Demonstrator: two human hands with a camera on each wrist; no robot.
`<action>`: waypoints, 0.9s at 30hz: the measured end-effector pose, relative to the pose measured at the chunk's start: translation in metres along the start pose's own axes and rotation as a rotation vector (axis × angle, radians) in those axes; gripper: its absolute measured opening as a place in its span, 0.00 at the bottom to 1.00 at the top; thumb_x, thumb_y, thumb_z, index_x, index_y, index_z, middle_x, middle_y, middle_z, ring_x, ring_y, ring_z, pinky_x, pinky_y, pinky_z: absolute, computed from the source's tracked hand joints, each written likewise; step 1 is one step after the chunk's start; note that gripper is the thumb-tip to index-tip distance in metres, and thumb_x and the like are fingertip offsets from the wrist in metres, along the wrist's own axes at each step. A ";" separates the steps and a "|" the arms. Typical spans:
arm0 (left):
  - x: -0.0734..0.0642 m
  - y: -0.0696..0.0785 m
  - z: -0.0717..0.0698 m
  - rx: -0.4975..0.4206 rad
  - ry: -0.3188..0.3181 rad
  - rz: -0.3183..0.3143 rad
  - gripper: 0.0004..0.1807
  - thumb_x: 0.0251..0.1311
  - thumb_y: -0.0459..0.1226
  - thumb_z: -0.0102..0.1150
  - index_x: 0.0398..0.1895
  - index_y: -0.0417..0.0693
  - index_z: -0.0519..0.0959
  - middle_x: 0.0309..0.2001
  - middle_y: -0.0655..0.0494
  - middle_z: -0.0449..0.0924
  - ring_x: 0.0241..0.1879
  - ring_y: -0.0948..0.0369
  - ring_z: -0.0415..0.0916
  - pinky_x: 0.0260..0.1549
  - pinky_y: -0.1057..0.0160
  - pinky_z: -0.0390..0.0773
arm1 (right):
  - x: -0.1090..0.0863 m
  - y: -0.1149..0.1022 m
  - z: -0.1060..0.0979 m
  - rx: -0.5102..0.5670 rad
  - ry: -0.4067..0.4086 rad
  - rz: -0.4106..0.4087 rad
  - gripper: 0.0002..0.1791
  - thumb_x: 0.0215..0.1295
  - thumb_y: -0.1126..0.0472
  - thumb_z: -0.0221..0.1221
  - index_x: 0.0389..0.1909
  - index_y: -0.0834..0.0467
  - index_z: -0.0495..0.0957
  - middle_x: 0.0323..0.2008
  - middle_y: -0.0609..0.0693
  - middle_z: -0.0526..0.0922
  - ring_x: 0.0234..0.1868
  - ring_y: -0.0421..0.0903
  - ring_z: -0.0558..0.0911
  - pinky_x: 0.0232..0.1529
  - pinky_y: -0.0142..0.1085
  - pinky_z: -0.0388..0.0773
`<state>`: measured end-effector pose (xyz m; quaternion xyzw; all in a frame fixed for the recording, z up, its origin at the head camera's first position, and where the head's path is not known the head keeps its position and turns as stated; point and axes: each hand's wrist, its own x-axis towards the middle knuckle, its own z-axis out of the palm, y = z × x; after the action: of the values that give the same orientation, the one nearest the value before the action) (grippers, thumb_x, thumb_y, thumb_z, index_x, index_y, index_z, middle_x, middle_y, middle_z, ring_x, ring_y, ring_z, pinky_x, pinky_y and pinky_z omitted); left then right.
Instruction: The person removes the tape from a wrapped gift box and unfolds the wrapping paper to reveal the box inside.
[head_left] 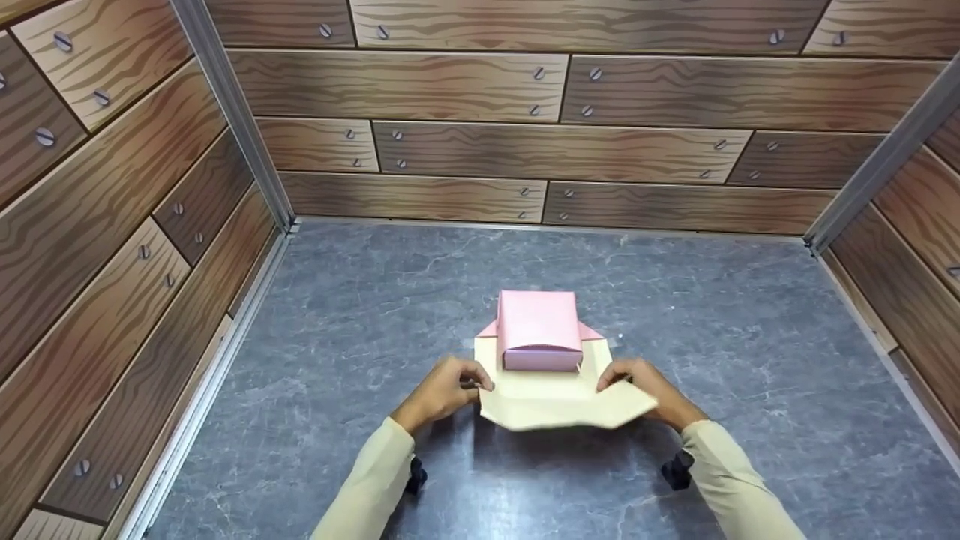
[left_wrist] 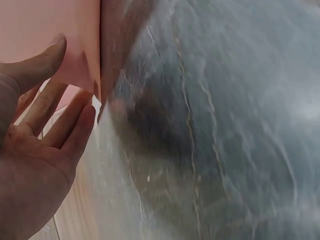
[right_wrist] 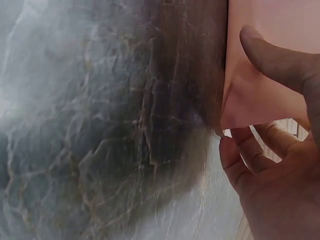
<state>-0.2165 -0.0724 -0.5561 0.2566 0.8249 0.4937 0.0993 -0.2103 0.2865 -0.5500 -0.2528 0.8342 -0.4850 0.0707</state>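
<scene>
On the grey counter, the left hand and right hand are pinching the cream paper under the pink box, and should be lifting evenly.

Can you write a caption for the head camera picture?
Two hands lift a paper flap toward a pink box.
</scene>
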 end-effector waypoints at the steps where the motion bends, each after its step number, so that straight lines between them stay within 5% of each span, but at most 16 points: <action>1: -0.001 0.001 -0.001 0.031 -0.013 -0.011 0.08 0.57 0.20 0.63 0.33 0.38 0.86 0.37 0.52 0.87 0.44 0.56 0.83 0.54 0.56 0.81 | 0.000 -0.001 -0.001 -0.007 -0.008 0.040 0.04 0.54 0.73 0.67 0.31 0.67 0.84 0.34 0.58 0.83 0.37 0.39 0.77 0.40 0.28 0.75; 6: -0.003 0.005 -0.003 0.174 -0.084 -0.062 0.09 0.60 0.23 0.65 0.34 0.43 0.89 0.40 0.55 0.89 0.49 0.57 0.83 0.58 0.57 0.79 | -0.004 -0.002 -0.003 -0.107 -0.043 0.085 0.07 0.54 0.68 0.71 0.34 0.62 0.86 0.36 0.54 0.84 0.38 0.43 0.79 0.41 0.33 0.77; 15: -0.009 0.007 -0.004 0.283 -0.114 -0.022 0.08 0.61 0.26 0.65 0.37 0.45 0.90 0.44 0.56 0.89 0.49 0.60 0.83 0.54 0.60 0.80 | -0.014 0.001 -0.002 -0.227 -0.027 0.009 0.07 0.53 0.74 0.70 0.34 0.63 0.86 0.36 0.55 0.87 0.38 0.44 0.82 0.42 0.38 0.82; 27: -0.011 0.024 0.001 0.369 -0.164 -0.091 0.18 0.64 0.23 0.52 0.35 0.47 0.90 0.42 0.58 0.88 0.44 0.65 0.81 0.47 0.64 0.82 | -0.019 -0.004 -0.001 -0.329 -0.047 0.028 0.23 0.52 0.86 0.48 0.34 0.62 0.86 0.36 0.53 0.88 0.43 0.55 0.85 0.47 0.49 0.84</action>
<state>-0.1989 -0.0681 -0.5369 0.2722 0.9012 0.3068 0.1399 -0.1928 0.2952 -0.5487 -0.2606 0.9039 -0.3347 0.0544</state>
